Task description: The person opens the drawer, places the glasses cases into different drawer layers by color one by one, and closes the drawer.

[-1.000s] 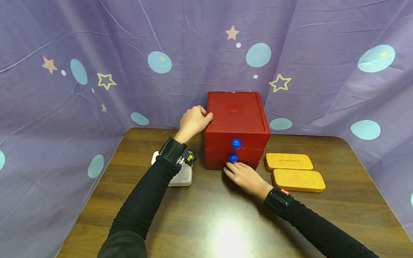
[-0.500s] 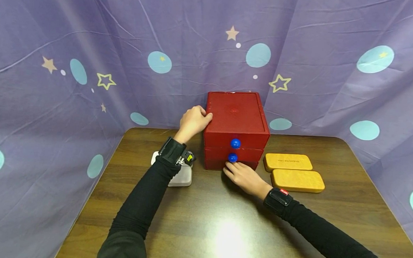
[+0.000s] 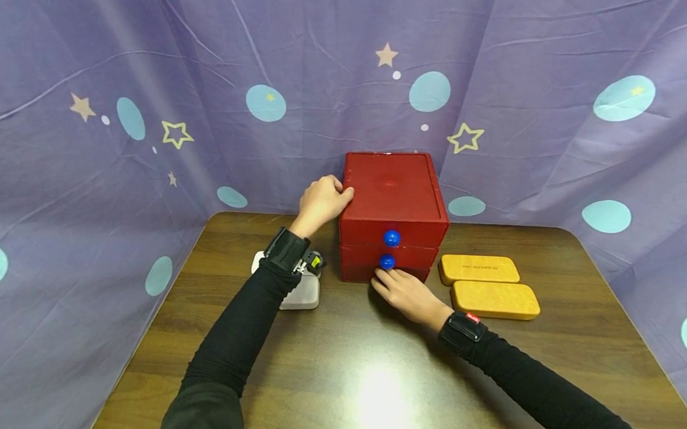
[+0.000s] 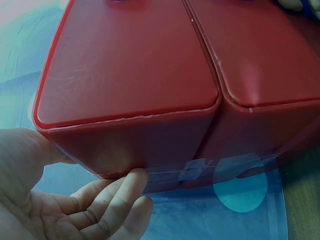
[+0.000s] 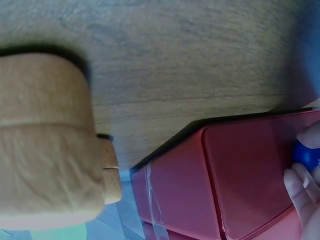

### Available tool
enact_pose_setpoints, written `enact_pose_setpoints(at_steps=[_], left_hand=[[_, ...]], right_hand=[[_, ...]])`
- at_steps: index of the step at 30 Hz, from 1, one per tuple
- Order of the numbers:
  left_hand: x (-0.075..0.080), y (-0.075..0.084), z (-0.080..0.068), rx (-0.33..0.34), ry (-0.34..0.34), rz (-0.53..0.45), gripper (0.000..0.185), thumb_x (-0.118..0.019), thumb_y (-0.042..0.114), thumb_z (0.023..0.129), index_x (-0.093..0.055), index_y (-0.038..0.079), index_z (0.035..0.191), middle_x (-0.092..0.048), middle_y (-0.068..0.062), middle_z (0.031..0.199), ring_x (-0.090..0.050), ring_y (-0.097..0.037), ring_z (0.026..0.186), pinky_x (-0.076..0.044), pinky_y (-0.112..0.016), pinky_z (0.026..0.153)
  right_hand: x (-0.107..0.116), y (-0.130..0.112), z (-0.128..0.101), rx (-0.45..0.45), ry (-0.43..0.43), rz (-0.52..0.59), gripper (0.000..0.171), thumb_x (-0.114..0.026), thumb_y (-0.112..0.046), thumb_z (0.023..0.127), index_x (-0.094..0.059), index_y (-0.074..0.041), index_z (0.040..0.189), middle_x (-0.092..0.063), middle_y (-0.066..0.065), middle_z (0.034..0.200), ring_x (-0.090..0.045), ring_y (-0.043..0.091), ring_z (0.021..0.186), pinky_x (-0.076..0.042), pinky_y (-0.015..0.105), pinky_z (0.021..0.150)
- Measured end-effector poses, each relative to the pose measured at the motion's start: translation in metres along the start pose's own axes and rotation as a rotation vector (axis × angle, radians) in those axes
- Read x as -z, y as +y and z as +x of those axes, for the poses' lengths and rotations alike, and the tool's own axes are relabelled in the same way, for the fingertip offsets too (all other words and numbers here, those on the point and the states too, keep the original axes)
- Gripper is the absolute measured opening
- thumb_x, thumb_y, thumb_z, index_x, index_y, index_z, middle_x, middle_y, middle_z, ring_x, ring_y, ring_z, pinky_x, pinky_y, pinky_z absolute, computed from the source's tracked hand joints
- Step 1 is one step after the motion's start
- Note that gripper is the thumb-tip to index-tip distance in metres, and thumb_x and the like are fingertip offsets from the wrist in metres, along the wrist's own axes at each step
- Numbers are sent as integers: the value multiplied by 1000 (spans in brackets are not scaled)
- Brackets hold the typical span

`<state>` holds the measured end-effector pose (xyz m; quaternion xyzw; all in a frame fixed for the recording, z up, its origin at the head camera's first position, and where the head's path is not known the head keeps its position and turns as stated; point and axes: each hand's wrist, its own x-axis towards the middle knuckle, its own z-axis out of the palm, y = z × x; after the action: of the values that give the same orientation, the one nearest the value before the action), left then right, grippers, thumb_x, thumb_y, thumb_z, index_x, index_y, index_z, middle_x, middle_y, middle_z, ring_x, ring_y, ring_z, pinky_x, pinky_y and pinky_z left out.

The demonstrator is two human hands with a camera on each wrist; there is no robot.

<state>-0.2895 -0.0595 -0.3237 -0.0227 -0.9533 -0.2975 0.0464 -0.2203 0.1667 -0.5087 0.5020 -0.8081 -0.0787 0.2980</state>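
Our right hand [image 3: 410, 295] has its fingers [image 5: 300, 187] at the lower blue knob [image 3: 387, 262], seemingly pinching it, though the wrist view catches only the fingertips at the frame's edge; our left hand [image 3: 319, 204] holds the top left edge of the red drawer box [image 3: 393, 197], thumb over the rim and fingers [image 4: 112, 200] curled round its back corner. Across the last second almost nothing has shifted; both hands sit where they were, and the lower drawer [image 3: 384, 272] is as flush with the box front as before, so we judge the pull has not yet begun. The box stands at the back of the desk [image 3: 371, 369], with two yellow cases [image 3: 487, 285] on its right and a white container [image 3: 302, 296] on its left.
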Motion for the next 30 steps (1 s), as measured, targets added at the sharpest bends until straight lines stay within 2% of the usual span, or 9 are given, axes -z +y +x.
enact_pose_setpoints(at_steps=[14,21,30], left_hand=[[1,1,0,-6,-4,4,32,-61,40,97,-72,11,107,-74,-7,114,-69,-30,107,-54,-48,88],[0,1,0,-7,0,5,32,-61,40,97,-72,11,106,-74,-7,113,-69,-30,106,-54,-48,88],[0,-1,0,1,-5,-3,32,-61,40,97,-71,12,107,-74,-7,114,-69,-30,106,-54,-49,88]], right_hand=[[5,2,0,21,-38,-46,38,-79,-7,83,-69,-3,120,-67,15,119,-63,27,105,-55,35,89],[15,1,2,40,-42,-77,40,-84,-12,80,-70,-6,118,-68,13,116,-64,25,102,-54,34,82],[33,-2,6,76,-17,-105,33,-81,-10,83,-73,-9,115,-70,11,114,-64,24,95,-55,33,80]])
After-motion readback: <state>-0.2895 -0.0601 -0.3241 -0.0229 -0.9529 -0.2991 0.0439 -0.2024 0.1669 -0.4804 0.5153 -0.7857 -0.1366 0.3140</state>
